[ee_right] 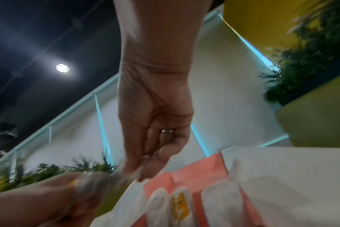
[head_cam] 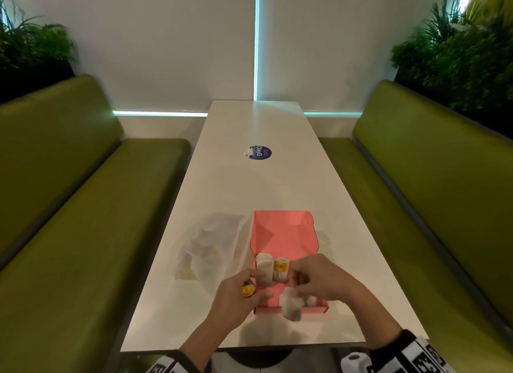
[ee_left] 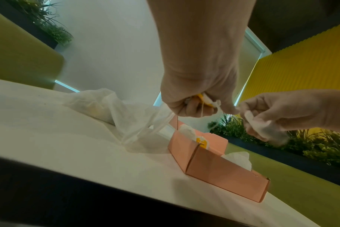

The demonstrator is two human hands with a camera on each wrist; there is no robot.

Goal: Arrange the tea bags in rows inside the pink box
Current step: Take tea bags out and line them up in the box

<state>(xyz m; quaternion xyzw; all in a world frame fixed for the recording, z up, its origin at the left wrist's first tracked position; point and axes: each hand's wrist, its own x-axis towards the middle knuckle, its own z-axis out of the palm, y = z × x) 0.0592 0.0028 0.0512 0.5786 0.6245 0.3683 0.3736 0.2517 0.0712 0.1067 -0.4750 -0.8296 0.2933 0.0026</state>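
Note:
The open pink box (head_cam: pixel 286 234) lies on the white table (head_cam: pixel 249 184), lid flap raised at the far side. Two tea bags (head_cam: pixel 263 270) stand side by side at its near left, one showing a yellow tag (head_cam: pixel 280 266). My left hand (head_cam: pixel 251 288) pinches a yellow tag (ee_left: pixel 201 98) with string just left of the box. My right hand (head_cam: pixel 298 285) holds a white tea bag (head_cam: pixel 290 307) above the box's near edge; the tea bag (ee_left: pixel 262 129) hangs from its fingers. More white paper (ee_left: pixel 239 158) sits in the box's near end.
A clear plastic bag (head_cam: pixel 211 250) with more tea bags lies left of the box, touching its side. A round blue sticker (head_cam: pixel 260 152) is further up the table. Green benches (head_cam: pixel 83 234) run along both sides, with plants behind them.

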